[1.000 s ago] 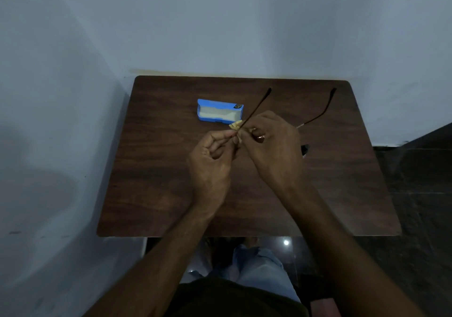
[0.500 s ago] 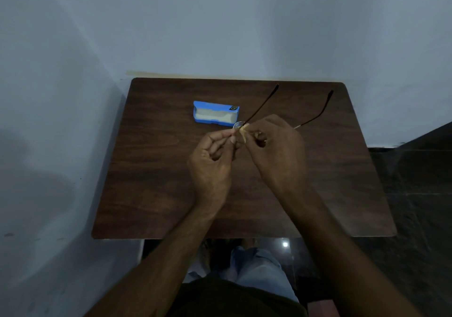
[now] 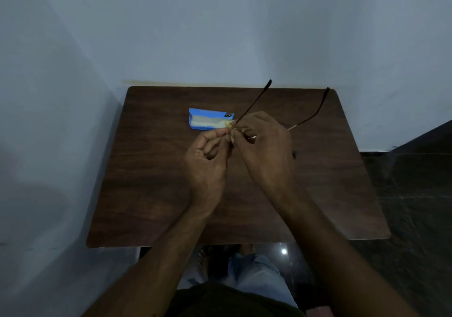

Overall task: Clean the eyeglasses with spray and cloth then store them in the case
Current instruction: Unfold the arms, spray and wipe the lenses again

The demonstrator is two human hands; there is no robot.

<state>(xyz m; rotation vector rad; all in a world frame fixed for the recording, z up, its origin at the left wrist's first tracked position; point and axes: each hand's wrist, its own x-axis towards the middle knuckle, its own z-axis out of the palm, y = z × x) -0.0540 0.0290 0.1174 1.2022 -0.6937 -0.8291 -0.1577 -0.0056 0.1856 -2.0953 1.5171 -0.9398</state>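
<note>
My right hand pinches eyeglasses at front, temples pointing away so lens faces me. My left hand pinches cloth onto lens, probably rubbing. Both hover just near side of open blue case, ready for storing. Spray not visible.

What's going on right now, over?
Both hands gripping eyeglasses, yellow cloth pinched on lens. Blue case open. Nothing in the way.
</note>
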